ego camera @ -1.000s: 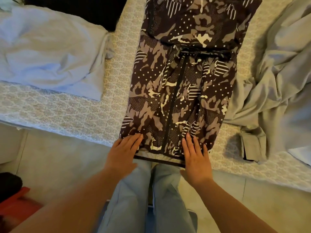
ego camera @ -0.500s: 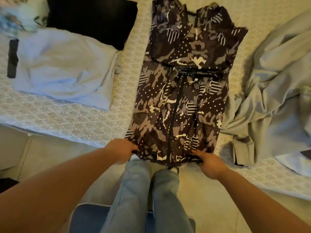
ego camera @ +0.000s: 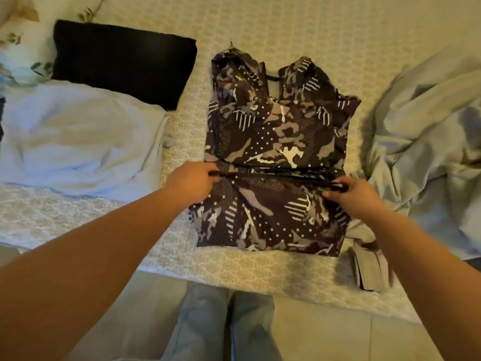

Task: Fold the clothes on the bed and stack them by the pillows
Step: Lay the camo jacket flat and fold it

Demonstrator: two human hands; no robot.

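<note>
A dark camouflage-print jacket [ego camera: 276, 142] lies flat on the bed [ego camera: 286, 24], its lower half folded up over its middle. My left hand [ego camera: 191, 182] grips the left end of the folded hem. My right hand [ego camera: 354, 191] grips the hem's right end. The hem sits level with the jacket's waist seam. A folded black garment [ego camera: 122, 61] lies at the far left beside a floral pillow [ego camera: 20, 48].
A pale blue-white garment [ego camera: 78, 139] lies crumpled on the left of the bed. A grey garment [ego camera: 426, 142] sprawls on the right, one cuff [ego camera: 369, 269] near the bed's front edge. My legs in jeans [ego camera: 226, 324] stand on the tiled floor.
Both hands took hold of the jacket's bottom hem at the bed edge and carried it up and away from me, folding the lower half over. The view shifted toward the pillows.
</note>
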